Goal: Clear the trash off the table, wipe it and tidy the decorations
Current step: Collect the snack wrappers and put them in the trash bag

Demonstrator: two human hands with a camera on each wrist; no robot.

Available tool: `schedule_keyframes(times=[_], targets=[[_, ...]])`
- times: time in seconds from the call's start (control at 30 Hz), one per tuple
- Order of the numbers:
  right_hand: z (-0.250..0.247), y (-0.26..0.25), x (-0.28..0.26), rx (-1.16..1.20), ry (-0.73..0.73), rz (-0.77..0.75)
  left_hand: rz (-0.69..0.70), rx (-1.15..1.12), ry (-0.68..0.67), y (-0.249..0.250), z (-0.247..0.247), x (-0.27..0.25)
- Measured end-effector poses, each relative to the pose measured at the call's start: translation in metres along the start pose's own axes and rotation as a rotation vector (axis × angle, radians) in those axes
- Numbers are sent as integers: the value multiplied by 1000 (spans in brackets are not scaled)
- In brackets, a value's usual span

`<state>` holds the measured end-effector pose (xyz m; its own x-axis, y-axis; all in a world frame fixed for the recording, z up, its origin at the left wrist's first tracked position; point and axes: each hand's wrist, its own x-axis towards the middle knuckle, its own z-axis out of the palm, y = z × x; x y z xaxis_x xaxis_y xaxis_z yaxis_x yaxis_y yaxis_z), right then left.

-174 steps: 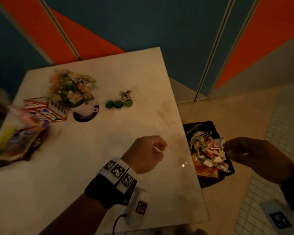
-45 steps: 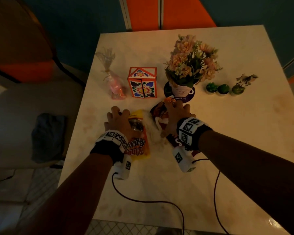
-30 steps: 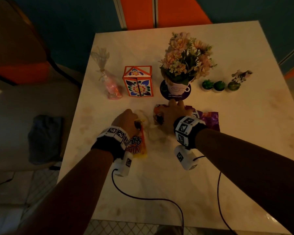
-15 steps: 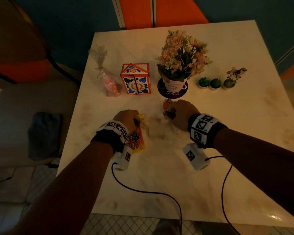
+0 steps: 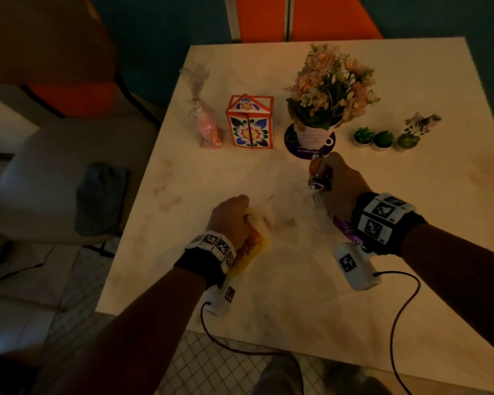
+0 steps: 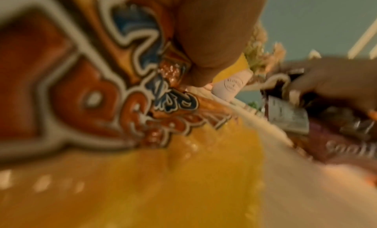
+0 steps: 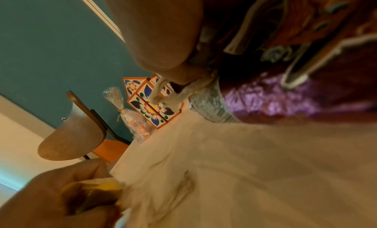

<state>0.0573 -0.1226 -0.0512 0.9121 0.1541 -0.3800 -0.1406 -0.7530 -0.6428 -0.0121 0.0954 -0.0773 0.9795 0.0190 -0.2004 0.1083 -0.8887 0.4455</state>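
Observation:
My left hand (image 5: 234,215) grips a yellow snack wrapper (image 5: 248,252) near the middle of the white table (image 5: 283,295); the left wrist view shows the yellow wrapper (image 6: 163,175) filling the frame under my fingers (image 6: 214,38). To its right, my right hand (image 5: 340,189) grips a bunch of dark, orange and purple wrappers (image 5: 317,172), seen close up as purple foil (image 7: 275,99). White paper scraps (image 7: 163,93) hang from that hand. Behind stand a flower pot (image 5: 314,138), a patterned box (image 5: 250,124) and a pink cellophane bag (image 5: 206,124).
Three small green plants (image 5: 382,139) and a tiny flower sprig (image 5: 422,122) line the back right. A chair with an orange seat (image 5: 69,95) and a grey cloth (image 5: 100,198) on a pale seat lie left of the table. Wrist cables (image 5: 397,309) trail over the front edge.
Both hands went from lying flat on the wrappers to curling round them. The right hand has gathered its wrappers into a bunch and the hands have drawn slightly apart.

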Motion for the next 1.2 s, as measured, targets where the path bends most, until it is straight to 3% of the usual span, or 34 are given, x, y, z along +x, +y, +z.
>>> schedule_keyframes(times=[0.2,0.27,0.43,0.67,0.97,1.2], targets=[[-13,3,-14,-65,-38,18,-308,-251,200,-36,-23,-27],[-19,9,-16,-102,-60,7,-340,-307,275,-49,-37,-32],[-37,25,-25,-175,-57,-76,-316,-372,369,-50,-63,-37],[-75,64,-44,-230,-42,-123,-264,-681,395,8,-73,-43],[-142,134,-91,-224,-18,-157,-154,-856,340,119,-54,-54],[-176,168,-128,-168,-20,-62,-92,-855,211,172,-28,-41]])
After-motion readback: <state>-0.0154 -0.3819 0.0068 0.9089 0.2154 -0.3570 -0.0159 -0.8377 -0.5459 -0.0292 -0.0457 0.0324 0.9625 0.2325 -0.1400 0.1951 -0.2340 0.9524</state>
